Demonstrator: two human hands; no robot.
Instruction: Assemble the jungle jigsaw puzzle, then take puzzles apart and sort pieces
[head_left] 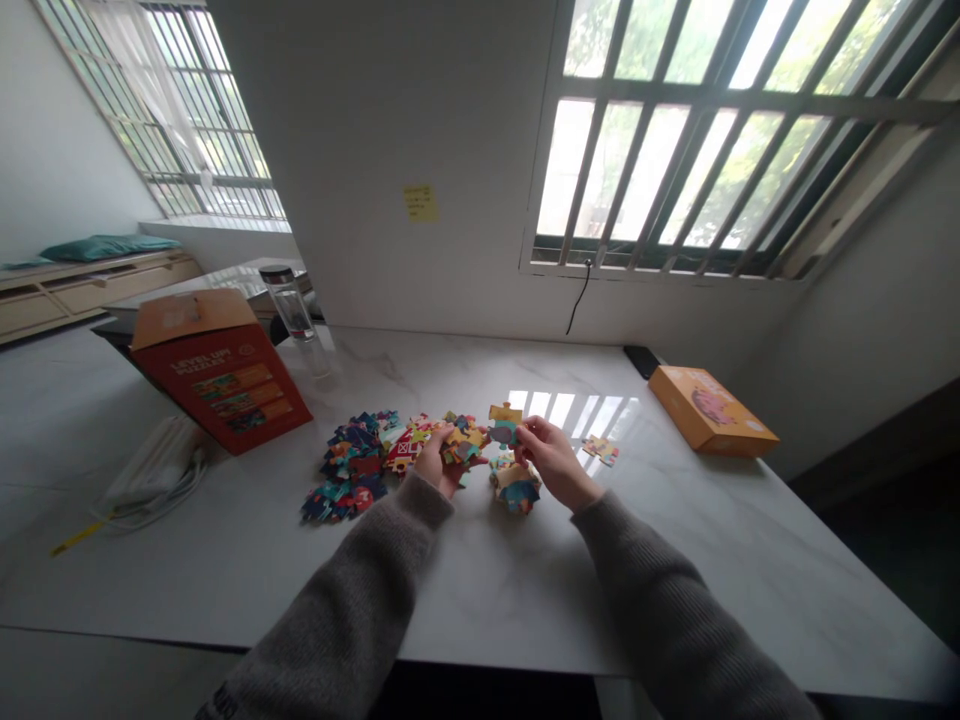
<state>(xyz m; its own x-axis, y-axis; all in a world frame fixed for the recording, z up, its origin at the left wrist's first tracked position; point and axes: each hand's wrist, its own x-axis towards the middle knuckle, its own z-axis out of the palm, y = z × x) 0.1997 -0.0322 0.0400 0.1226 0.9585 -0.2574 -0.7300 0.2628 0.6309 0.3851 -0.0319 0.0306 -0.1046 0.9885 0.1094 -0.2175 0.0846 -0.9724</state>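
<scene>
My left hand (439, 462) is closed around several puzzle pieces (463, 443), mostly yellow and orange, held just above the table. Between the fingertips of my right hand (553, 458) is a single puzzle piece (505, 424), yellow on top and teal with a grey patch below. Under that piece lies a small stack of puzzle pieces (517, 487). Left of my hands spreads a big heap of dark blue, red and teal puzzle pieces (352, 462), and a red and white patch (409, 448) shows beside it. To the right, a loose pale puzzle piece (601, 450) lies flat.
A red puzzle box (232, 385) stands at the left near a glass bottle (291, 305). White cables (161, 480) lie in front of the box. At the right are an orange box (709, 410) and a black phone-like object (640, 361). The white table (480, 610) ends close to me.
</scene>
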